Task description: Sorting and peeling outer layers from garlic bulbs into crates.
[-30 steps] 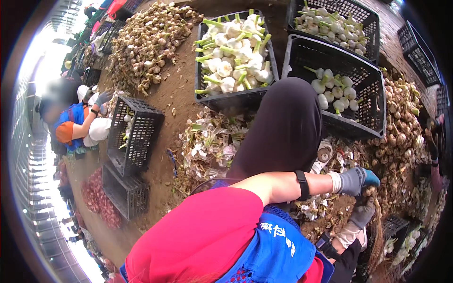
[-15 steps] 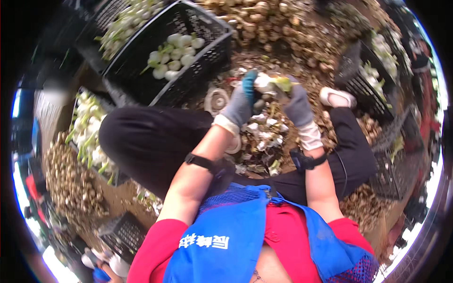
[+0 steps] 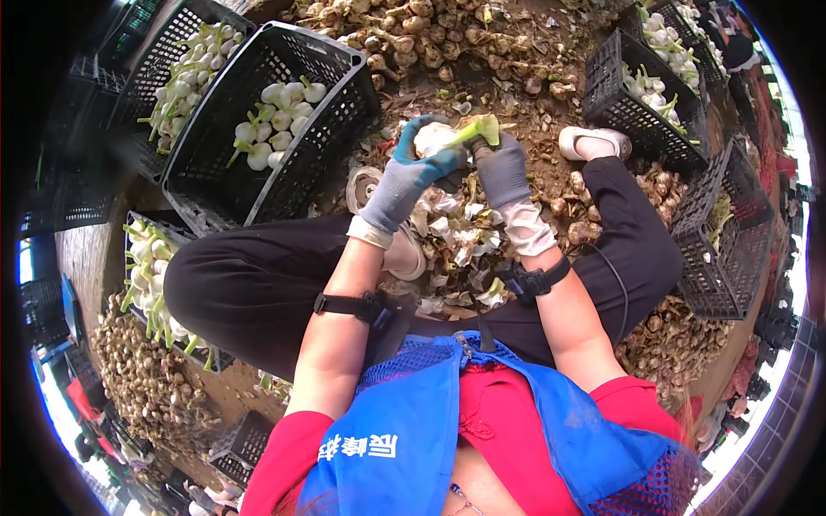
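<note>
My left hand [image 3: 408, 176], in a grey glove with teal fingers, is closed around a white garlic bulb [image 3: 433, 138]. The bulb's cut green stem [image 3: 478, 130] points right, toward my other hand. My right hand [image 3: 504, 168], gloved in grey, is curled against the stem. A small dark thing shows at its thumb, too hidden to name. Both hands are above a heap of garlic skins [image 3: 465, 228] on the ground between my legs.
A black crate [image 3: 320, 159] with peeled garlic bulbs [image 3: 280, 120] stands left of my hands. More garlic crates are at the far left and the right [image 3: 602, 90]. Unpeeled garlic [image 3: 430, 34] lies piled ahead, with another pile [image 3: 142, 370] at the left. My shoe [image 3: 594, 143] is at right.
The view has shifted and sharpened. My right hand has come closer to my left, and the bulb's green stem now shows plainly between them. My left hand still holds the bulb.
</note>
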